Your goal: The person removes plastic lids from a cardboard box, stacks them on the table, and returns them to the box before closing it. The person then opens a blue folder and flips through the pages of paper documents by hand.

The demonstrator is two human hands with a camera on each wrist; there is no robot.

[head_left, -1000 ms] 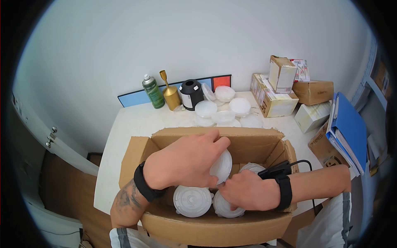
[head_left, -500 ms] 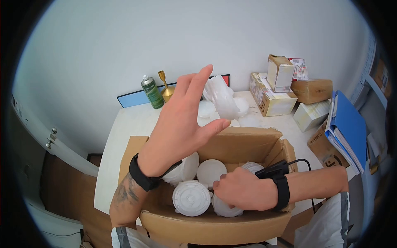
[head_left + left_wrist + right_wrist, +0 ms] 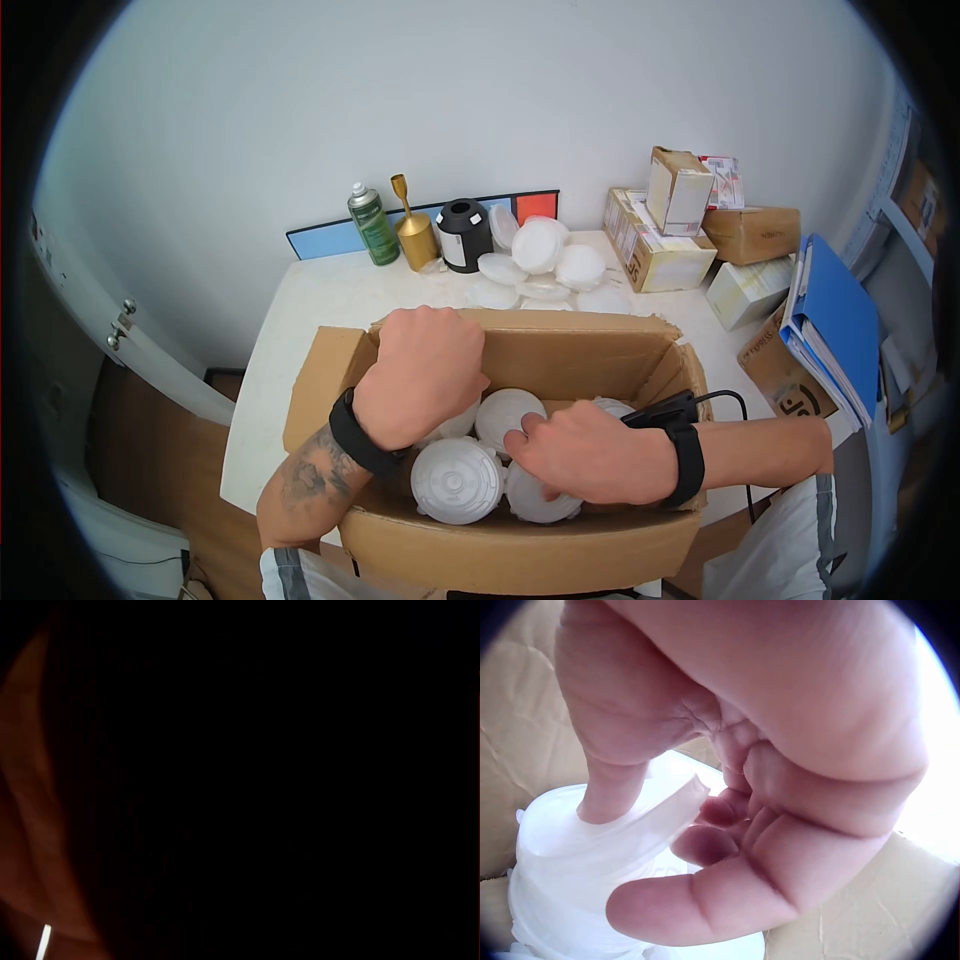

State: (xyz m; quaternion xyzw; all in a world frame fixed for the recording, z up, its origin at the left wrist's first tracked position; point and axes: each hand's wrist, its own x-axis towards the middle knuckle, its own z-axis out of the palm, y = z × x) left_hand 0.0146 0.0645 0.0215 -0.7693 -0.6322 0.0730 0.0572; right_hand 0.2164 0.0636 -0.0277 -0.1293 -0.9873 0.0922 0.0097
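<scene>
Right hand (image 3: 590,458), fingers curled, grips white container (image 3: 538,502) at rim; opening up, axis roughly vertical. Left hand (image 3: 422,372): fingers hidden, grip unclear.

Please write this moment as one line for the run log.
left hand: over open carton, grasp hidden | right hand: grips white container inside | beyond carton: pile of whitish tubs

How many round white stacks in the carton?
5 stacks visible: front left, front right (under the right hand), back left (partly behind the left hand), back middle, back right. Others may be hidden.
</scene>
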